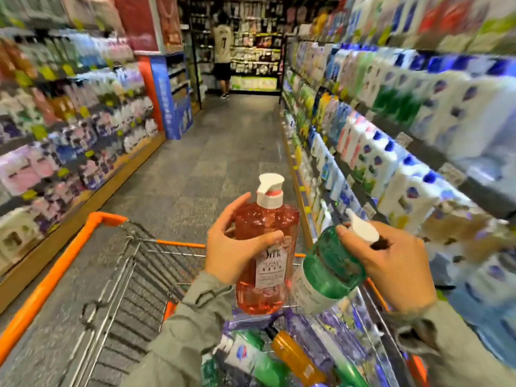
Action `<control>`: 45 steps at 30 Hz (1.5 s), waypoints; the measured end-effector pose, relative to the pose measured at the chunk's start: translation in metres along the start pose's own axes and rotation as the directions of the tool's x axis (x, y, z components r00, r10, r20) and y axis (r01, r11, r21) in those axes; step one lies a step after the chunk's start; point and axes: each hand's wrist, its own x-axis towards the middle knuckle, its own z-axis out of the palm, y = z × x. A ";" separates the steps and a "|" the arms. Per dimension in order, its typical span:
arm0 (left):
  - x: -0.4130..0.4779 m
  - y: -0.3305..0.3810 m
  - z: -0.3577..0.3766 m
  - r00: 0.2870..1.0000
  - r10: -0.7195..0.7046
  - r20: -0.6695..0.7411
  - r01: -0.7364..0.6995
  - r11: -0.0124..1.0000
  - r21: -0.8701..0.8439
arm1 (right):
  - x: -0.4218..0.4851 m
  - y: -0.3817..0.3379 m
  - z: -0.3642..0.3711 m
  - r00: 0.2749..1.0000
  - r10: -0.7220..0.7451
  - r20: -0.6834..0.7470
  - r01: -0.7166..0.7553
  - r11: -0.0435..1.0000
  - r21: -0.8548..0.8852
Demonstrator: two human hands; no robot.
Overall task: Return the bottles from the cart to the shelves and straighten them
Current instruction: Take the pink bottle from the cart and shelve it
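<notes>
From the head camera, the left hand (233,250) grips a pink bottle (265,222), with the thumb across the front just above the label and the fingers wrapped behind its shoulder. The bottle is upright, and its white pump (270,191) points up over the aisle floor (209,163). The right hand (391,263) holds a green bottle (332,265) by its top, fingers curled round the neck so that its white pump head (363,231) sticks out between them. This bottle is tilted, with the top up to the right and the base down to the left beside the lower part of the pink bottle; I cannot tell whether the two touch. Both bottles are held above the near end of the cart (55,275), which has an orange rim and a wire basket. More goods lie in the basket under the hands, among them an orange bottle (293,356) and purple packs (335,331). Shelves (391,129) full of white, blue and green bottles run along the right, just beside the cart, but are heavily blurred. Another row of shelving (69,121) lines the left side. At the far end of the aisle a person (222,51) stands facing a display, back to the camera
</notes>
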 end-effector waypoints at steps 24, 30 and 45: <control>-0.147 0.088 0.330 0.810 0.164 0.563 0.057 0.934 -0.353 | -0.121 0.026 -0.338 0.854 0.119 -0.507 -0.220 0.965 -0.145; -0.164 0.093 0.376 0.813 0.251 0.525 0.002 0.901 -0.433 | -0.124 0.030 -0.372 0.806 0.084 -0.585 -0.234 0.955 -0.185; -0.110 0.076 0.505 0.707 0.420 0.569 0.021 0.792 -0.610 | -0.063 0.066 -0.412 0.522 -0.048 -0.851 -0.362 0.892 -0.273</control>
